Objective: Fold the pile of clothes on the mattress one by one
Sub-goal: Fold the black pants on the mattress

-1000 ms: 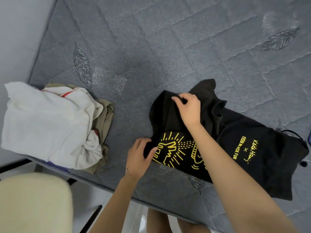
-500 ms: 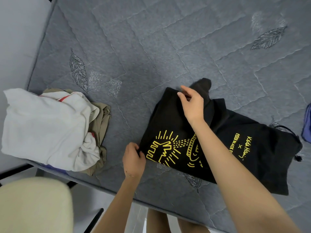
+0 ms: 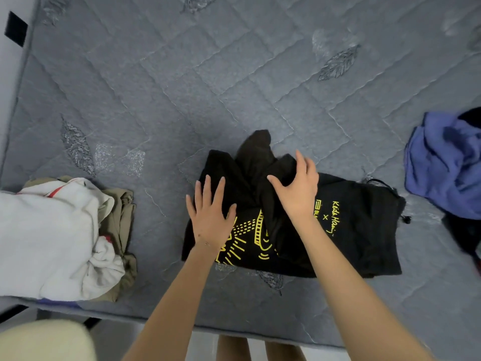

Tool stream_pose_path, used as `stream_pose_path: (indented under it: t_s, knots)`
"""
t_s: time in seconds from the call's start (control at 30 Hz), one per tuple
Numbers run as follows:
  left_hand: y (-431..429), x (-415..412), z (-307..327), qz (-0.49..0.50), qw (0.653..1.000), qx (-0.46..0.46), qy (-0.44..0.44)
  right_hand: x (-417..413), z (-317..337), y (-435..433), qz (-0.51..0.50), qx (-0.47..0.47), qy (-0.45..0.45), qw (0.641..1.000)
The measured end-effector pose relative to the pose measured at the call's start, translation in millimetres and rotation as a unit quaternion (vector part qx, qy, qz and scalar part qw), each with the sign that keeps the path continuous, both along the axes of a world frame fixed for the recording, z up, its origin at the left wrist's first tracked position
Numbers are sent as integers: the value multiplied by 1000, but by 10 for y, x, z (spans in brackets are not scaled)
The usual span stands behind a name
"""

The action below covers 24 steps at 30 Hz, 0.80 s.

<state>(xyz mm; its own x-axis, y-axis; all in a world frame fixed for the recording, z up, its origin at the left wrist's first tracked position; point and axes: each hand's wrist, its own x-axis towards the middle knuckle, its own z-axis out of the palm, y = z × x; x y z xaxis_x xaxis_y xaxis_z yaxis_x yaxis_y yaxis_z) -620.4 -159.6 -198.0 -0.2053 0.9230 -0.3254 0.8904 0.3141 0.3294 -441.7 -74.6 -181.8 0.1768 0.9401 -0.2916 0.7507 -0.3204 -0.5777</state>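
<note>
Grey quilted mattress (image 3: 234,87) fills pretty much the whole view. On its left edge sits a heap with a big white garment (image 3: 46,235) on top and something khaki (image 3: 125,212) poking out from under it. The piece I'm on is the black top (image 3: 359,230), lying near the front edge of the mattress right in front of me. It's partly folded, with a bunched-up bit at the far side. Over at the right edge there's a crumpled blue-purple garment (image 3: 447,168), well apart from the black one. My left hand (image 3: 210,217) lies flat on the black top's left end, fingers straight and spread, nothing gripped. My right hand (image 3: 299,194) rests on the bunched part, fingers spread loose too. A yellow print (image 3: 255,235) shows between my wrists.
</note>
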Motion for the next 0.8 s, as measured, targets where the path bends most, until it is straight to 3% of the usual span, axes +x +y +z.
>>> stream_pose_path:
  t_s: [0.1, 0.27, 0.33, 0.4, 0.5, 0.57, 0.8]
  knots:
    - [162, 42, 13, 11, 1000, 1, 10, 108, -51, -56, -106, -54, 122, 985]
    - [313, 71, 41, 32, 998, 48, -13, 134, -71, -160, -125, -46, 161, 978]
    - [360, 115, 105, 45, 995, 72, -47, 94, -31, -182, -82, 17, 153, 985]
    - [420, 150, 204, 89, 982, 81, -145, 3, 22, -212, 1, 67, 124, 990]
    - [529, 131, 331, 238, 903, 33, -357, -215, 111, -321, 123, 93, 140, 978]
    - [607, 41, 377, 280, 864, -14, -419, -369, 170, -452, 180, 86, 181, 963]
    - [528, -305, 472, 209, 909, -109, -343, -912, 163, -1138, 275, -56, 245, 928]
